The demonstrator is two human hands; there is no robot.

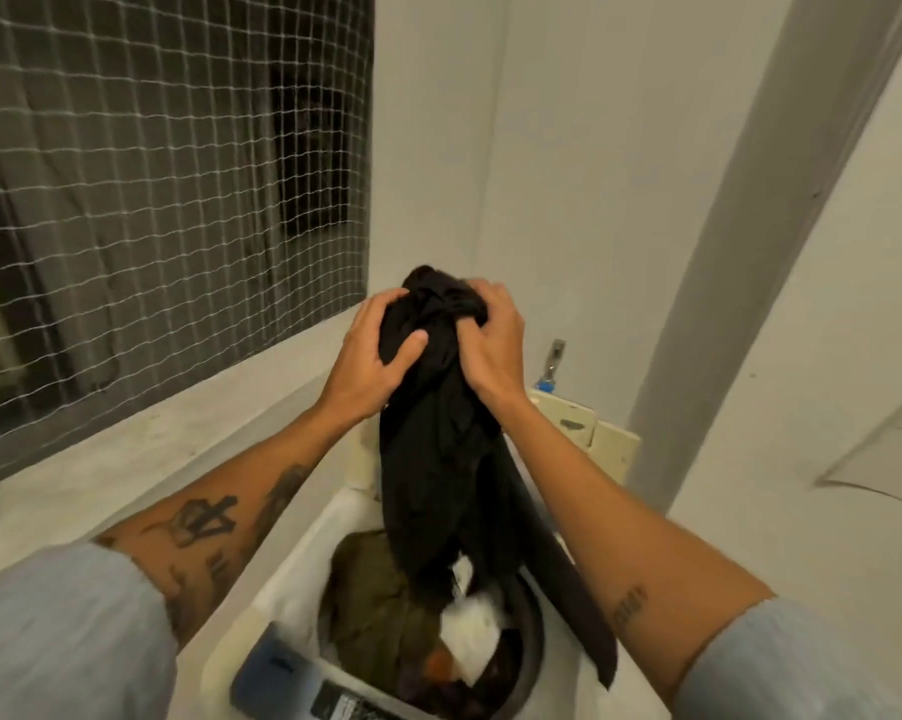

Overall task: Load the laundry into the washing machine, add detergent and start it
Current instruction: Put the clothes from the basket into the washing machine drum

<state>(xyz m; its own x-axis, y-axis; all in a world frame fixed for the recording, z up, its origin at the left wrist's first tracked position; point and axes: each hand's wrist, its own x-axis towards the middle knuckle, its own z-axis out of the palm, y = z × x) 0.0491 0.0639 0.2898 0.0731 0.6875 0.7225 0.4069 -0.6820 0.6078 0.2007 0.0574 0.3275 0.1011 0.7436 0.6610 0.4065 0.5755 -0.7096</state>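
A black garment (438,459) hangs bunched above the open top-loading washing machine (303,563). My left hand (370,356) grips its top from the left, and my right hand (490,350) grips the bunched fabric from the right. The garment's lower end trails into the drum and one dark strip drapes over the right rim. Inside the drum lie an olive garment (370,605), a white piece (472,631) and something orange-brown (438,667).
The machine's control panel (293,683) is at the bottom edge. A grey ledge (126,459) under a netted window (152,174) runs to the left. The raised cream lid (589,433) and a wall tap (552,363) stand behind, with white walls to the right.
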